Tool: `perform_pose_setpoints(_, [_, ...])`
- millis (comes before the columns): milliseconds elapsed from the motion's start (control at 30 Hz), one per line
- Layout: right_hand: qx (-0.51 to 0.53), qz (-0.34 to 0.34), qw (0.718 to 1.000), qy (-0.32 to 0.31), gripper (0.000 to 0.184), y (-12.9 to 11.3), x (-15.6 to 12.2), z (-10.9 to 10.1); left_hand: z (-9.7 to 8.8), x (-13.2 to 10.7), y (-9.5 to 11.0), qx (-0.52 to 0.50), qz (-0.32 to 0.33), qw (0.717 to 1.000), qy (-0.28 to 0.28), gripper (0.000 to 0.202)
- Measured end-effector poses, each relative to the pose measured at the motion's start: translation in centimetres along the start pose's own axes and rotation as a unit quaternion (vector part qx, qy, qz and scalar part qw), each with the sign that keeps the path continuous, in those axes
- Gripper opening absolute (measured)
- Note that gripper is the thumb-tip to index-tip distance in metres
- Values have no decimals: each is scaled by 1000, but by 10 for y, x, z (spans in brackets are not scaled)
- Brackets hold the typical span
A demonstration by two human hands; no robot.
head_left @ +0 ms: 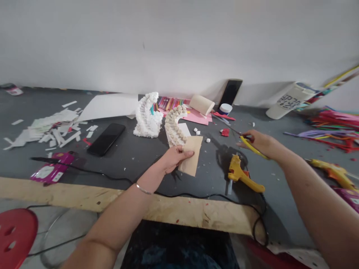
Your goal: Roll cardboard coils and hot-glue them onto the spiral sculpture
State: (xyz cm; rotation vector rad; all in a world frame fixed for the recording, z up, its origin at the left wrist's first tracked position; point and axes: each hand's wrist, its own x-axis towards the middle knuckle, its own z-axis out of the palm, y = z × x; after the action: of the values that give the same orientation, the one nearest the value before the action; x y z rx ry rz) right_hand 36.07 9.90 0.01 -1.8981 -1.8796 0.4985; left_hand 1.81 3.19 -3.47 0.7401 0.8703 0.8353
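My left hand [173, 158] pinches a piece of tan cardboard [193, 160] between thumb and fingers, low over the table. Farther right, my right hand [260, 142] is closed around yellow-handled scissors [252, 147], whose blades point away toward the upper left, apart from the cardboard. Just beyond my left hand lies a curved piece covered with small beige discs [174, 125] on white card. Left of that stands a white, bumpy curved model [148, 116]. A yellow glue gun [243, 175] rests on its side below my right hand.
Cut paper strips [60, 129] and a black phone [107, 139] lie to the left. A second phone [230, 93] leans on the wall near a cardboard tube [202, 104]. A cup [290, 101] and pipe cleaners [331, 127] are at right. A black cord [196, 195] crosses the front edge.
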Motion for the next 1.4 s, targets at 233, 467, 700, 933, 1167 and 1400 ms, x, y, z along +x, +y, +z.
perform_pose_setpoints(233, [-79, 16, 992, -102, 29, 4, 15, -9, 5, 2, -2, 24, 29, 997, 68, 52])
perform_pose_setpoints(467, [19, -58, 992, -107, 46, -83, -31, 10, 8, 5, -9, 132, 176, 967, 126, 47])
perform_pose_setpoints(700, [300, -75, 926, -219, 36, -137, -59, 67, 7, 3, -8, 205, 235, 943, 113, 50])
perform_pose_setpoints(933, [341, -16, 915, -215, 34, -99, -14, 55, 3, 1, -2, 265, 241, 927, 109, 42])
perform_pose_setpoints(1167, [-44, -39, 998, -33, 32, -80, 13, 29, 6, -5, 5, 369, 177, 912, 26, 28])
perform_pose_setpoints(1400, [106, -236, 934, -247, 57, -128, -69, 41, 20, -20, 20, 443, 156, 879, -86, 18])
